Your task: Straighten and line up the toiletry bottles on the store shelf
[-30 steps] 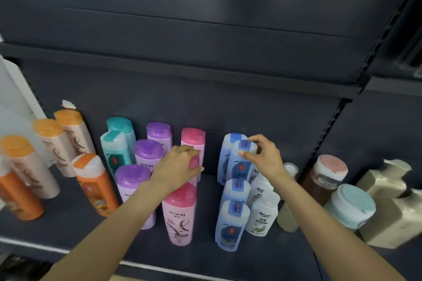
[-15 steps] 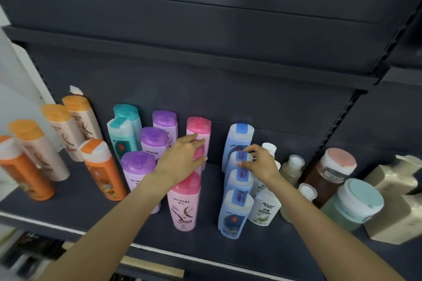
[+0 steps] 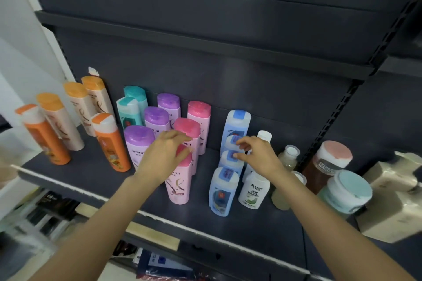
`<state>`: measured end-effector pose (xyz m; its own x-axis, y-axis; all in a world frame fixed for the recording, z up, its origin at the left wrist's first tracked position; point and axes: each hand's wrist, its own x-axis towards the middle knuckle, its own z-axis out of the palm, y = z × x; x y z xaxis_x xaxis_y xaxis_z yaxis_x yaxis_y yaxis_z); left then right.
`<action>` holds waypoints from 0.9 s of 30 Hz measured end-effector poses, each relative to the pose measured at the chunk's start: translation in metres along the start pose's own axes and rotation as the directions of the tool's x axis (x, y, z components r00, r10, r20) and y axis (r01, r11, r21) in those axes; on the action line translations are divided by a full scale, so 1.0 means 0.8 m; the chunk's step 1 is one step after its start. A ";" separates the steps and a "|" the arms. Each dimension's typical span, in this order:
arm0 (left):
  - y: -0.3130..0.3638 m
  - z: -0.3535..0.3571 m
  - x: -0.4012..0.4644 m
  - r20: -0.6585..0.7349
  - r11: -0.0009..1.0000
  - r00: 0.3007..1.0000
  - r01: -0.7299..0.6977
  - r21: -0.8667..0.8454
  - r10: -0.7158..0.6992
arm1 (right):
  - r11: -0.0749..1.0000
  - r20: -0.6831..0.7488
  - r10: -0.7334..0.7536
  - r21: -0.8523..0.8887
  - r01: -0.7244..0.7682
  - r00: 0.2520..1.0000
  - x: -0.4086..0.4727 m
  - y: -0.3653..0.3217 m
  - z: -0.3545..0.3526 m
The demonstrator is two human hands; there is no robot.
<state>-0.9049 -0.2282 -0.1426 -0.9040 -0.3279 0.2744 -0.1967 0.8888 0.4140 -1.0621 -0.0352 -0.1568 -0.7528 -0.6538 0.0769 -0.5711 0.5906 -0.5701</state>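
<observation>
Head view: the dark shelf has bare floor along its front edge, in front of the orange bottles at left and between the pink and blue rows. The left hand lies over the front pink bottle, fingers loosely spread and reaching the cap of the pink bottle behind; whether they grip is unclear. The right hand pinches the caps of the blue bottles, 2nd and 3rd in a row of 4. Jars crowd the right end.
</observation>
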 end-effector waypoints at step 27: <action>0.038 -0.053 0.020 0.061 0.901 0.997 0.071 -0.427 -0.050 | 0.927 -0.553 0.074 0.344 0.147 0.830 -0.059 -0.128 -0.105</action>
<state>-0.9093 -0.2203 -0.0888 -0.9146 -0.3515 0.1999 -0.0795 0.6411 0.7633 -0.9953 -0.0252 -0.0334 -0.8478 -0.2373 0.4743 -0.5277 0.2889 -0.7988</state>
